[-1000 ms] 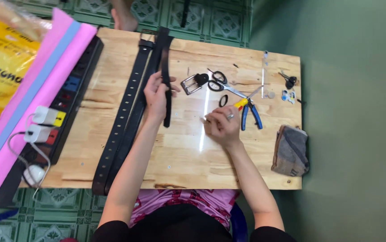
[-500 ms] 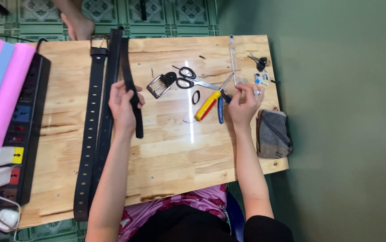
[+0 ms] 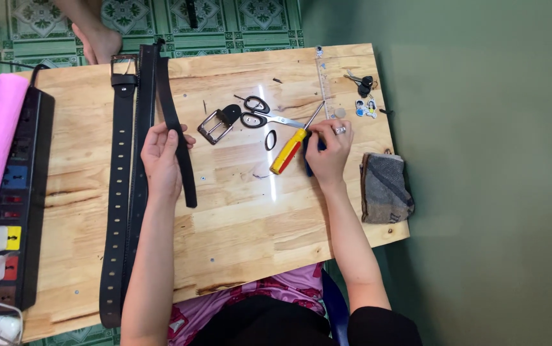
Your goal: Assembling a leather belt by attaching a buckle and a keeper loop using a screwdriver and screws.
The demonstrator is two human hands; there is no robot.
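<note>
My left hand grips a black belt strap that runs from the table's far edge toward me. Two more black belts lie flat to its left. My right hand rests on a blue-handled tool on the table, fingers next to the shaft of a yellow-and-red screwdriver. Black-handled scissors, a metal belt buckle and a small black loop lie between my hands.
The wooden table holds a black power strip with white plugs at the left, pink and blue cloth beyond it, a clear ruler, keys, and a grey folded cloth at the right edge. Another person's foot stands behind the table.
My right hand has shifted from the pliers' handles toward the screwdriver shaft, covering the blue handles. My left hand keeps hold of the strap. The camera view has drifted.
</note>
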